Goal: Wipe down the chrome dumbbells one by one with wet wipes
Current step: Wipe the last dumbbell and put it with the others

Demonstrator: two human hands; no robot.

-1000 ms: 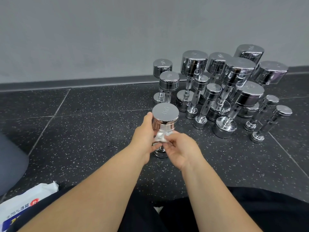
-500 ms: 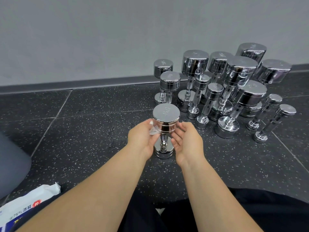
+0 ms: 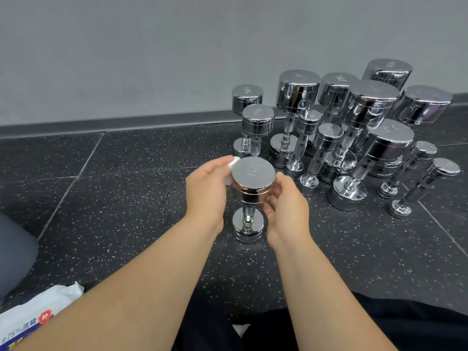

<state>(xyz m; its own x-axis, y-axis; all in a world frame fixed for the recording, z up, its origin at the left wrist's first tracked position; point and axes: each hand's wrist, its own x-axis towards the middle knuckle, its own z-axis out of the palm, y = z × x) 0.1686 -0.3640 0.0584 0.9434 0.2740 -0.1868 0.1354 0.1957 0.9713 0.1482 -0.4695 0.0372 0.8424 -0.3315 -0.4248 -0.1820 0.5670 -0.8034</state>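
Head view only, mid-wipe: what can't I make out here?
Wipe: head view, mostly hidden behind the left hand and the dumbbell.
Dumbbell's far side: hidden by its own head.
Pack: cut off by the bottom-left edge and covered by the left forearm.
Rear dumbbells: bases hidden by those in front, engraved weights too small to read.

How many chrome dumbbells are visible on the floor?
13: one dumbbell between the left hand and right hand, a cluster of twelve by the wall. More may be hidden.
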